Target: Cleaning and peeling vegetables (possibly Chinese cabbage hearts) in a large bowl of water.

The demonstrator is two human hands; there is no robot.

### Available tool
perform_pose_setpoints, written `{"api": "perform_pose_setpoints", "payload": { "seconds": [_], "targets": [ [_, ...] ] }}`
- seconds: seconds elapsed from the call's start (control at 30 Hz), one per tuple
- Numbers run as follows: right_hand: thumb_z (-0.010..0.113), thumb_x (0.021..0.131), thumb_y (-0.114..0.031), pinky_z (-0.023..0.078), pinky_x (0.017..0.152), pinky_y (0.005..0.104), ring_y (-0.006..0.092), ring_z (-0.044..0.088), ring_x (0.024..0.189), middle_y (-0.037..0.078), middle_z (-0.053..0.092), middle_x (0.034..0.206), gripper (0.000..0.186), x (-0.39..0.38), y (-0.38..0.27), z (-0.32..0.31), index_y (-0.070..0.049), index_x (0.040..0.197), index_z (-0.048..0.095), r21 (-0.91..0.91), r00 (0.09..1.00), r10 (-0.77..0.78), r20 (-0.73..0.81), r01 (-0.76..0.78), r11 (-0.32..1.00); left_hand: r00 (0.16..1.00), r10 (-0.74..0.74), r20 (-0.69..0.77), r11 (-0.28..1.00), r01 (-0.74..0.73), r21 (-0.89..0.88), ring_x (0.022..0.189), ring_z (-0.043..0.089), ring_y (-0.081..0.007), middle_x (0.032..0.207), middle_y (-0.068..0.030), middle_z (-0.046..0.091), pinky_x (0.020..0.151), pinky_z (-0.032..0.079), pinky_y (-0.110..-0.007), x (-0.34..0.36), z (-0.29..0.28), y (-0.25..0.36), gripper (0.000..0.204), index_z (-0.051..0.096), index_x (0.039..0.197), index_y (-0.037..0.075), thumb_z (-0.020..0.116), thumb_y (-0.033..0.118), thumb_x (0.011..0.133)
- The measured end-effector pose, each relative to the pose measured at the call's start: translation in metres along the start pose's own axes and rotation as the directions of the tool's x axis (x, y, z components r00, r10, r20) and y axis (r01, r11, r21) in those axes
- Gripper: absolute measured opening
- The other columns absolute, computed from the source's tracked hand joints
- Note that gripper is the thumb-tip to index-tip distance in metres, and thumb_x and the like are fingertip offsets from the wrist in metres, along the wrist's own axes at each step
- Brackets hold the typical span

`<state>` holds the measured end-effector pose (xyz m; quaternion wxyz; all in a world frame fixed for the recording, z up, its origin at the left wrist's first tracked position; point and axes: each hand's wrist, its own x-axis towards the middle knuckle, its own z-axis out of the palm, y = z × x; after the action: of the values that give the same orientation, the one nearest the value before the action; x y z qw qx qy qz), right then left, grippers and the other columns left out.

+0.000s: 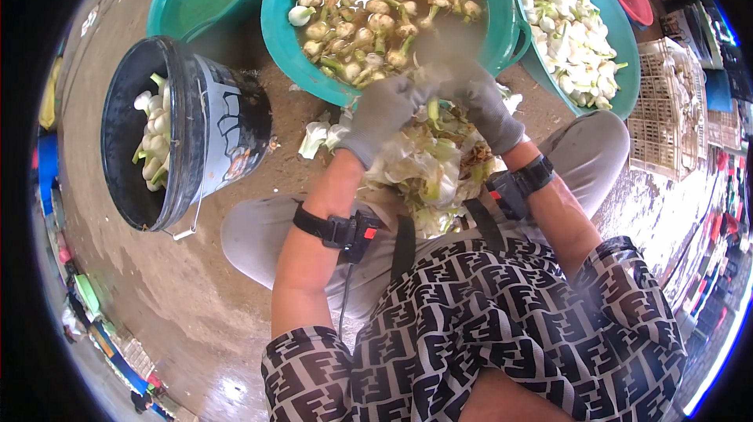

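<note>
Both hands wore grey knit gloves and met just below the middle teal plastic tub (pixel 502 30), at about twelve o'clock from the person's lap. The left hand (pixel 382 114) and the right hand (pixel 488 112) were closed together on one small pale bulb with a green stalk (pixel 432 108) — the fingers wrapped round it, though motion blur above them hid the exact hold. A heap of peeled whitish-green skins and trimmings (pixel 427 171) lay in the lap directly beneath, at six o'clock from the hands.

The tub at twelve o'clock held murky water full of unpeeled bulbs with stalks (pixel 376 10). At two o'clock a second teal basin (pixel 620 38) was filled with clean white peeled bulbs (pixel 572 38). At nine o'clock stood a black plastic bucket (pixel 212 132), a few pale bulbs lying at its bottom. A cream slatted crate (pixel 667 108) sat at three o'clock on the wet concrete floor (pixel 172 289).

The bulb looked light, firm at its core yet wet and slippery — its outer skin soft and apt to tear. It seemed best taken round the swollen base with one hand, the stalk pinched in the other.
</note>
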<state>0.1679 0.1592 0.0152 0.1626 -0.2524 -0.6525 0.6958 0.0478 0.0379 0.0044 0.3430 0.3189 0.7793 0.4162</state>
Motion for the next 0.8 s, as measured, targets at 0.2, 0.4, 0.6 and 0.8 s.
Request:
{"api": "perform_pose_setpoints", "payload": {
  "seconds": [0.2, 0.4, 0.6, 0.8],
  "targets": [
    [0.064, 0.071, -0.008, 0.043, 0.07, 0.0234, 0.0117, 0.053, 0.078, 0.004, 0.057, 0.089, 0.032, -0.001, 0.004, -0.003, 0.001, 0.1, 0.053, -0.02, 0.994, 0.069, 0.081, -0.067, 0.998, 1.0, -0.024, -0.011, 0.993, 0.023, -0.113, 0.05, 0.054, -0.0199, 0.057, -0.0104, 0.056, 0.05, 0.042, -0.032, -0.004, -0.001, -0.004, 0.029, 0.059, 0.069, 0.002, 0.063, 0.03, 0.074],
    [0.061, 0.073, -0.005, 0.043, 0.067, 0.0222, 0.0091, 0.053, 0.077, 0.002, 0.057, 0.089, 0.03, 0.002, 0.013, -0.011, -0.002, 0.102, 0.054, -0.402, 0.977, -0.097, 0.19, 0.167, 0.9, 0.925, 0.294, -0.243, 0.951, -0.256, 0.173, 0.055, 0.054, -0.0294, 0.059, -0.0156, 0.055, 0.053, 0.043, -0.037, -0.005, -0.001, -0.003, 0.02, 0.057, 0.062, 0.002, 0.059, 0.02, 0.069],
    [0.056, 0.08, -0.003, 0.042, 0.075, 0.0212, 0.0101, 0.052, 0.084, 0.003, 0.057, 0.096, 0.033, -0.018, 0.002, -0.016, 0.001, 0.112, 0.049, -0.217, 0.945, -0.291, 0.145, 0.318, 0.923, 0.967, 0.073, -0.245, 0.975, -0.018, 0.22, 0.062, 0.056, -0.0315, 0.066, -0.0178, 0.055, 0.058, 0.044, -0.038, 0.008, -0.021, -0.016, 0.019, 0.055, 0.065, 0.002, 0.058, 0.02, 0.069],
    [0.064, 0.075, -0.009, 0.043, 0.072, 0.0205, 0.009, 0.052, 0.08, 0.005, 0.059, 0.094, 0.036, -0.003, -0.005, -0.025, 0.001, 0.108, 0.053, -0.174, 0.959, -0.19, 0.211, 0.228, 0.958, 0.905, 0.296, -0.304, 0.942, -0.225, 0.248, 0.075, 0.057, -0.0212, 0.09, -0.01, 0.059, 0.069, 0.047, -0.029, 0.012, -0.022, -0.019, 0.029, 0.059, 0.091, 0.003, 0.066, 0.024, 0.071]
  ]
}}
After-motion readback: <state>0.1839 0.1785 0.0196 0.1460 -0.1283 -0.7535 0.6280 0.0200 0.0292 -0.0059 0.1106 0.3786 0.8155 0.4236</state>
